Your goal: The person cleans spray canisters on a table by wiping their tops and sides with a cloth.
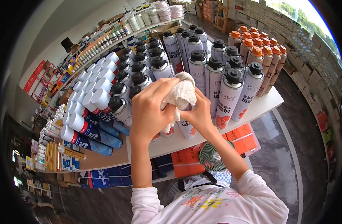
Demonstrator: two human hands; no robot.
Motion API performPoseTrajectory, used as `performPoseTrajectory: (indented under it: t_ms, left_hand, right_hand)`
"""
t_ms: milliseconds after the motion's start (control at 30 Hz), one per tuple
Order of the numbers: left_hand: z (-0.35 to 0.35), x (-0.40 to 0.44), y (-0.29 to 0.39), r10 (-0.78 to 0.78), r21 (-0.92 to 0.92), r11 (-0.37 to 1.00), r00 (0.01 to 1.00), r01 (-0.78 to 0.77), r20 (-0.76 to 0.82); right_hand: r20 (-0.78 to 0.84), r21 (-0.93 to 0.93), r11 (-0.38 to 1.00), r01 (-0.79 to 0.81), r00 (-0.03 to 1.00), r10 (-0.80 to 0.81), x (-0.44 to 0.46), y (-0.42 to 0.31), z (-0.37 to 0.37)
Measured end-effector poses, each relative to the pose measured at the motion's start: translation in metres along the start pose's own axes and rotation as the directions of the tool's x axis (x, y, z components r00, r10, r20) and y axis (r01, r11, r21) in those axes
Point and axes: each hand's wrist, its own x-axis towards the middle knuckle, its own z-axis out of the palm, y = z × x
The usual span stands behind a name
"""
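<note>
A crumpled off-white cloth (183,92) is bunched between my two hands above the front of the table. My left hand (151,106) curls around its left side, with the fingers over the top. On the right, my right hand (199,114) grips the cloth with its thumb toward the middle. Just below my hands stands a white spray foam can (187,128); its top is hidden, so I cannot tell whether the cloth touches it. Black-capped foam cans (229,99) stand close by on the right, and more black-capped cans (120,108) on the left.
Orange-capped brown cans (272,63) stand at the table's right end. White-capped blue cans (90,125) lean in rows at the left. Orange boxes (188,160) sit under the white tabletop (270,102). A small green fan (217,156) is near my waist.
</note>
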Motion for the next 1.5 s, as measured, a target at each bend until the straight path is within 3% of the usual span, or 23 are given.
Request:
performPoseTrajectory:
  t_ms: [100,133,200,233,400,467,533,600,667,867,900,1000,1067,1133,1200,1267,1333,1400,1500]
  left_hand:
    - [-0.007,0.014,0.011,0.054,0.113,0.991,0.985,-0.074,0.166]
    - [-0.008,0.019,0.014,0.050,0.122,0.990,0.987,-0.069,0.154]
    - [-0.008,0.028,0.020,-0.040,0.186,0.982,0.958,-0.015,0.285]
    - [-0.005,0.032,0.016,-0.064,0.200,0.980,0.957,0.007,0.282]
    - [-0.007,0.045,0.002,-0.202,0.107,0.978,0.935,0.178,0.293]
    - [-0.005,0.042,-0.004,-0.347,0.142,0.936,0.909,0.322,0.229]
    - [-0.004,0.034,-0.009,-0.391,0.061,0.920,0.896,0.387,0.208]
    - [0.000,0.017,-0.011,-0.342,-0.093,0.936,0.940,0.341,-0.002]
    - [0.007,-0.007,-0.002,-0.250,-0.071,0.968,0.952,0.241,-0.175]
    - [-0.008,-0.055,0.021,-0.144,0.012,0.989,0.971,0.149,-0.189]
    - [-0.015,-0.055,0.021,-0.213,-0.036,0.977,0.952,0.211,-0.217]
    - [-0.037,-0.039,0.016,-0.115,0.033,0.990,0.925,0.136,-0.361]
    - [-0.043,-0.023,0.017,-0.071,0.072,0.992,0.932,0.103,-0.355]
    - [-0.043,-0.008,0.021,0.109,0.333,0.940,0.989,-0.071,-0.095]
    - [-0.025,0.001,0.012,0.133,0.196,0.971,0.990,-0.139,0.041]
    - [-0.010,0.011,0.005,0.118,0.136,0.980,0.979,-0.142,0.169]
    - [-0.008,0.022,0.001,0.116,0.108,0.985,0.980,-0.135,0.162]
    - [-0.006,0.033,-0.007,-0.041,0.057,0.998,0.972,0.028,0.233]
    - [-0.008,0.039,-0.016,-0.094,0.004,0.995,0.965,0.096,0.244]
  right_hand:
    - [-0.056,0.132,0.988,-0.085,0.994,0.093,-0.005,-0.001,0.005]
    - [-0.045,0.135,0.988,-0.076,0.996,0.083,-0.005,0.000,0.006]
    - [-0.056,0.085,0.987,-0.135,0.989,0.140,-0.005,0.004,0.007]
    - [-0.051,-0.053,0.998,-0.035,0.998,0.033,-0.005,0.005,0.005]
    - [-0.099,-0.052,0.999,0.014,0.995,-0.019,-0.005,0.004,0.006]
    - [-0.094,-0.049,0.998,-0.029,0.995,0.025,-0.005,0.002,0.006]
    - [-0.080,-0.077,0.996,-0.054,0.996,0.048,-0.005,-0.003,0.005]
    - [-0.082,-0.061,0.995,-0.083,0.994,0.077,-0.005,-0.002,0.006]
    - [-0.092,-0.041,0.998,-0.046,0.995,0.042,-0.006,-0.001,0.006]
    - [-0.071,0.020,0.999,-0.037,0.997,0.038,-0.004,0.002,0.004]
    - [-0.064,0.022,0.992,-0.122,0.990,0.124,-0.004,-0.003,0.005]
    - [-0.076,0.051,0.990,-0.135,0.987,0.138,-0.003,-0.009,0.008]
    - [-0.086,0.045,0.991,-0.128,0.988,0.131,-0.004,-0.011,0.008]
    - [-0.093,0.038,0.992,-0.120,0.988,0.123,-0.003,-0.009,0.006]
    - [-0.043,-0.034,0.988,-0.152,0.988,0.150,-0.005,-0.003,0.004]
    - [-0.058,0.034,0.991,-0.130,0.990,0.132,-0.006,-0.004,0.004]
    - [-0.063,-0.039,0.975,-0.220,0.974,0.217,-0.003,-0.003,0.002]
    - [-0.092,-0.057,0.988,-0.145,0.986,0.140,-0.003,-0.005,0.004]
    - [-0.067,-0.146,0.981,-0.128,0.991,0.120,-0.004,-0.004,0.006]
